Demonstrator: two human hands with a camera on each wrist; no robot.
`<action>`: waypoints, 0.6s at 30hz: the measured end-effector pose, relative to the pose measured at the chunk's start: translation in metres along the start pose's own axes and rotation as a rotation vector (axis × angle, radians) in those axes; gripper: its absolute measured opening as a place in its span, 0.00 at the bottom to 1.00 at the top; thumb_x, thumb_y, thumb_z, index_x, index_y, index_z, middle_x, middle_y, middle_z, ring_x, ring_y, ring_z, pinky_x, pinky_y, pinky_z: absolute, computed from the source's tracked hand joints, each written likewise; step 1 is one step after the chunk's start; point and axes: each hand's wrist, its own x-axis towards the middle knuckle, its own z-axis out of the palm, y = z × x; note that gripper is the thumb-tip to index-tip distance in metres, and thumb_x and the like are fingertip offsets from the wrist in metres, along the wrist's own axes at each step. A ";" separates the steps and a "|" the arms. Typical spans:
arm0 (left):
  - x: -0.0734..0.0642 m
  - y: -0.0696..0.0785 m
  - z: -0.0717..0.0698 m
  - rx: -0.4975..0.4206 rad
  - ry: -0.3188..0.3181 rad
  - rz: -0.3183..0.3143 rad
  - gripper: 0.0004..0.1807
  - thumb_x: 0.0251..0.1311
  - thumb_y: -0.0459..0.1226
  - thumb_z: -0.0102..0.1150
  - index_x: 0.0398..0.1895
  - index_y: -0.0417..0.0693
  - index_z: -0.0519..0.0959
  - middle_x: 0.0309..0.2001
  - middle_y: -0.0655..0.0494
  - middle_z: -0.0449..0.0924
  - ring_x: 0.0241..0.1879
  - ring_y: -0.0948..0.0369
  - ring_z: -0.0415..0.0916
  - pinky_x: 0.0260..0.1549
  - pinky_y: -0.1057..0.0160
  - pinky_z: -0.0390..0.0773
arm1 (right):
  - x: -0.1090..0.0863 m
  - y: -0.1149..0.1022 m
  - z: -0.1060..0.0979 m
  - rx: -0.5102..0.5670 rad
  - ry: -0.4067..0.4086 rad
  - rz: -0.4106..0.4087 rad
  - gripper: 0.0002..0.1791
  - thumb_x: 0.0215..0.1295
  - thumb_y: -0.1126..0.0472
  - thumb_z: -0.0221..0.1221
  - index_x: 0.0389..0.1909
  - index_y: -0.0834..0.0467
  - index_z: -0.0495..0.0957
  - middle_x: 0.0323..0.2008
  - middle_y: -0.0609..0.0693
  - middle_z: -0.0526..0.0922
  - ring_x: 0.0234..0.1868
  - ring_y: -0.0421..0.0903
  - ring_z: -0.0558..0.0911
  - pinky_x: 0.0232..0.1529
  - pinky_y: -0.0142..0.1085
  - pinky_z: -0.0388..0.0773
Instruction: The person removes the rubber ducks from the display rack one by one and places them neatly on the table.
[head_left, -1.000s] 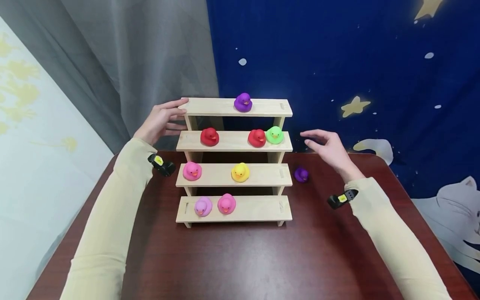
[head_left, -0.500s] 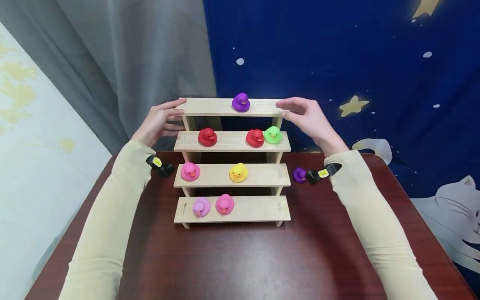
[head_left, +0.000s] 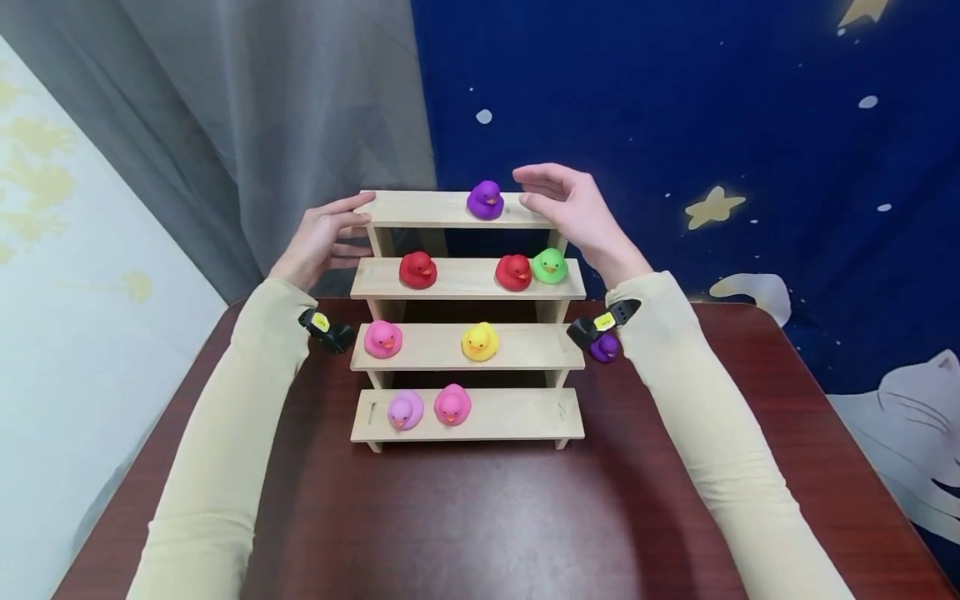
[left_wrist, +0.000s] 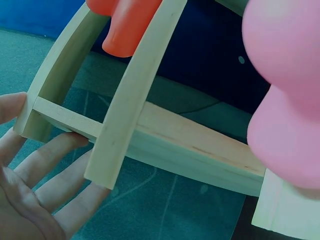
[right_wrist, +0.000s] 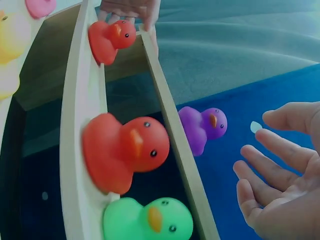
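Note:
A four-tier wooden display shelf (head_left: pixel 423 208) stands on the table, holding rubber ducks. My left hand (head_left: pixel 318 242) touches the left end of its top board, fingers extended along the board's end and side support (left_wrist: pixel 70 120). Over the right part of the top board, my right hand (head_left: pixel 573 208) hovers with fingers spread and nothing held. A purple duck (head_left: pixel 485 202) sits just left of those fingertips; the right wrist view shows a gap between this purple duck (right_wrist: pixel 202 127) and the hand.
The second tier carries two red ducks, one here (head_left: pixel 513 272), and a green duck (head_left: pixel 550 266). Below are pink (head_left: pixel 383 339) and yellow (head_left: pixel 480 342) ducks, then lilac (head_left: pixel 406 410) and pink ones. Another purple duck (head_left: pixel 604 348) lies on the table (head_left: pixel 465 517), partly behind the right wrist camera.
My right hand has moved up and left, from beside the shelf to over the top board near the purple duck. My left hand stays at the board's left end.

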 end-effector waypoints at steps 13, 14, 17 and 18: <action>-0.002 -0.001 -0.002 0.001 0.004 0.004 0.26 0.68 0.51 0.48 0.70 0.72 0.65 0.69 0.50 0.62 0.56 0.45 0.73 0.56 0.46 0.70 | 0.014 0.011 0.024 -0.036 -0.032 -0.026 0.27 0.68 0.67 0.56 0.67 0.61 0.67 0.66 0.53 0.69 0.65 0.45 0.68 0.63 0.34 0.64; -0.002 -0.002 -0.002 -0.001 0.004 0.003 0.26 0.68 0.51 0.48 0.70 0.72 0.65 0.69 0.50 0.62 0.56 0.45 0.73 0.56 0.46 0.70 | 0.015 0.012 0.026 -0.039 -0.034 -0.037 0.26 0.68 0.66 0.56 0.67 0.61 0.67 0.65 0.53 0.70 0.65 0.44 0.68 0.62 0.33 0.64; -0.002 -0.002 -0.001 -0.007 0.001 -0.001 0.26 0.68 0.51 0.48 0.70 0.72 0.65 0.68 0.50 0.63 0.55 0.46 0.74 0.56 0.47 0.70 | 0.016 0.012 0.032 -0.036 -0.041 -0.056 0.26 0.68 0.66 0.57 0.67 0.62 0.67 0.63 0.54 0.71 0.63 0.43 0.70 0.62 0.33 0.65; -0.002 -0.001 -0.001 -0.009 0.001 0.001 0.26 0.68 0.51 0.48 0.70 0.73 0.65 0.68 0.50 0.63 0.55 0.46 0.74 0.56 0.47 0.70 | 0.017 0.012 0.033 -0.036 -0.039 -0.060 0.26 0.68 0.66 0.57 0.66 0.62 0.68 0.63 0.54 0.72 0.63 0.43 0.70 0.61 0.33 0.66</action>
